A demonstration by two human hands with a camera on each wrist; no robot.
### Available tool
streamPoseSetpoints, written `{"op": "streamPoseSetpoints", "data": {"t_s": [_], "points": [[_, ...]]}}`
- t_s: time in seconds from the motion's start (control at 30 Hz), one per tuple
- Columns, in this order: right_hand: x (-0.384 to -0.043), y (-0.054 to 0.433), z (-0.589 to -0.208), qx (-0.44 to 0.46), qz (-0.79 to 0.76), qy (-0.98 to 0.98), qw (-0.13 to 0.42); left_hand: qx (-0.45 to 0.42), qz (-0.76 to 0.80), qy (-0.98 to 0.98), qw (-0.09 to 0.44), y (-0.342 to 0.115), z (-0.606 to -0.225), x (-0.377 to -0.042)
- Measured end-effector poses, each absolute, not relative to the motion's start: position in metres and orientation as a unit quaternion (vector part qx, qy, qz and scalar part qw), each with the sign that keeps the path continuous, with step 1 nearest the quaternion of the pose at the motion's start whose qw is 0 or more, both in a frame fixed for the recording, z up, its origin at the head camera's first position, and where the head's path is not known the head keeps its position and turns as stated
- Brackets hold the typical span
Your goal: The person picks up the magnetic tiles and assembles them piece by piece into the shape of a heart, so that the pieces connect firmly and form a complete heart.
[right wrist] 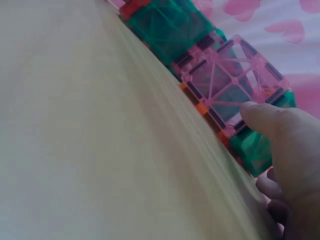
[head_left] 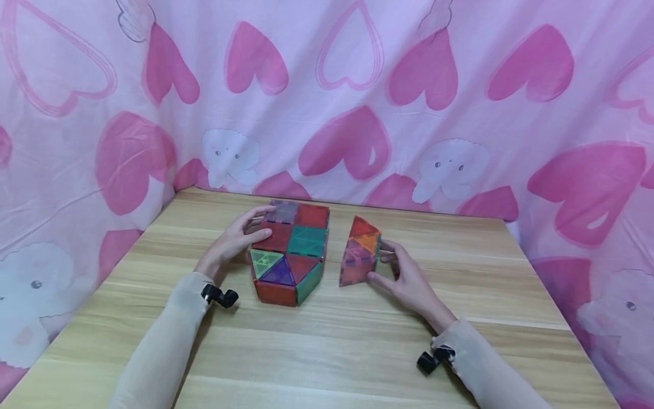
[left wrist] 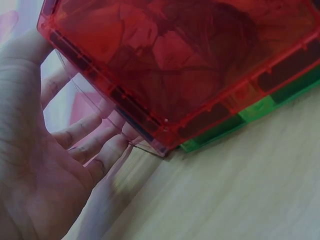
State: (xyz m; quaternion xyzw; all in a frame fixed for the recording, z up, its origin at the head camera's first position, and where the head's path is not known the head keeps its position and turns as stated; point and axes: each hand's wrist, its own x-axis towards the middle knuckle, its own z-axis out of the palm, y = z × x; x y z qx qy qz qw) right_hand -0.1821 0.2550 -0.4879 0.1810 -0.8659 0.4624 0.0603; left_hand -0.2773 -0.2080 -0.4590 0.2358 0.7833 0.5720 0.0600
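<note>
On the table stands a larger block of see-through magnetic tiles (head_left: 308, 240), its top a mix of red, green and purple squares and triangles. My left hand (head_left: 232, 241) rests on its left side, thumb over the top edge. In the left wrist view the left fingers (left wrist: 107, 155) are loosely extended against a clear side tile. To the right, a smaller magnetic tile block (head_left: 360, 254) stands apart, with red, orange and pinkish triangles on top. My right hand (head_left: 406, 278) grips it, the thumb (right wrist: 260, 117) on a pink square tile and the other fingers farther round its side.
A strip of bare wooden table (head_left: 334, 346) separates the two blocks and runs in front of them. Behind the table and along both sides hangs a pink curtain (head_left: 352, 113) with hearts. Each wrist carries a small black camera mount.
</note>
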Motion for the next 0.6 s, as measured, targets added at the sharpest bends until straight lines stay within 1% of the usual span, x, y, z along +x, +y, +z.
{"op": "streamPoseSetpoints", "data": {"t_s": [0.17, 0.3, 0.37, 0.47, 0.6], "points": [[-0.196, 0.246, -0.489, 0.223, 0.474, -0.85, 0.058, 0.249, 0.57, 0.779, 0.079, -0.194, -0.46, -0.276], [-0.199, 0.243, -0.488, 0.24, 0.478, -0.843, 0.055, 0.247, 0.567, 0.782, 0.079, -0.186, -0.459, -0.275], [-0.198, 0.242, -0.488, 0.236, 0.479, -0.844, 0.056, 0.247, 0.567, 0.782, 0.076, -0.185, -0.459, -0.275], [-0.191, 0.238, -0.488, 0.211, 0.476, -0.851, 0.073, 0.251, 0.575, 0.775, 0.077, -0.185, -0.461, -0.276], [-0.168, 0.222, -0.487, 0.163, 0.5, -0.846, 0.091, 0.248, 0.585, 0.767, 0.09, -0.185, -0.464, -0.276]]}}
